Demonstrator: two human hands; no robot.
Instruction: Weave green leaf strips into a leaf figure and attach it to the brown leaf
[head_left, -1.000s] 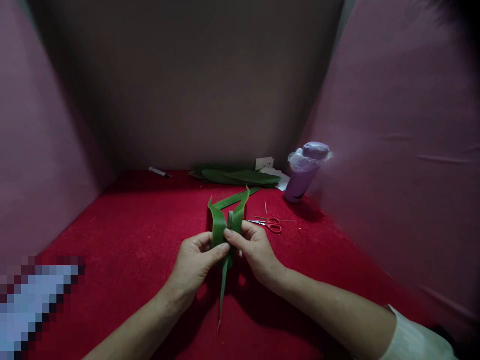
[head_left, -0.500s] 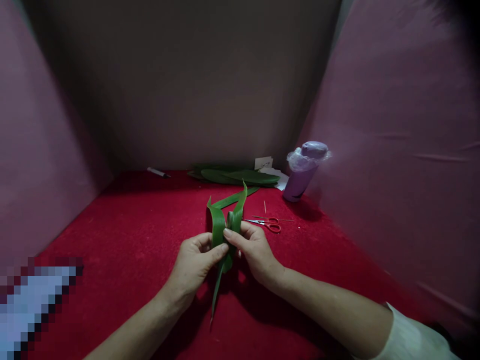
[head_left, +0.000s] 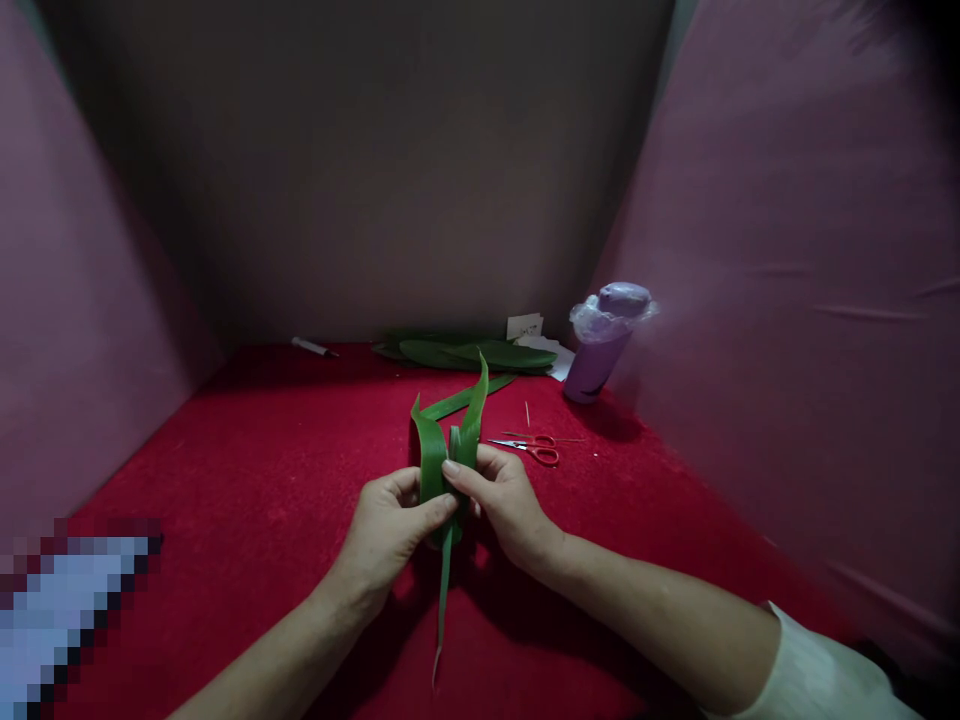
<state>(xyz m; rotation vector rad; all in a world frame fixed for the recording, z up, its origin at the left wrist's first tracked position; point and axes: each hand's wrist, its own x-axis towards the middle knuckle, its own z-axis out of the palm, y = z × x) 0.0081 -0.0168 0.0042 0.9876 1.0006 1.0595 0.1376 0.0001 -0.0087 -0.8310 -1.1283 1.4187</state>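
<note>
Between both hands, above the red cloth, is a folded green leaf point(head_left: 432, 452) whose two pointed ends rise like a V and whose thin tail hangs down toward me. My left hand point(head_left: 394, 525) pinches its left side, thumb across the front. From the right, my right hand point(head_left: 504, 498) grips the other side, its thumb pressed on the middle of the fold. The fingers behind the leaf are mostly hidden. Just past my right hand lie scissors point(head_left: 541, 452) with red handles, and beyond the leaf a narrow leaf strip point(head_left: 469, 398) rests on the cloth.
Several long leaves point(head_left: 465, 353) are piled at the back, beside white paper cards point(head_left: 525, 327). A purple container with clear plastic on top point(head_left: 600, 355) stands at right. A marker-like pen point(head_left: 313, 347) lies back left. Pink walls flank the red cloth point(head_left: 270, 470); a pixelated object point(head_left: 67, 600) is lower left.
The leaf's thin tail has swung from slanting left to hanging nearly straight down. Both hands keep their grip, and the view has shifted slightly.
</note>
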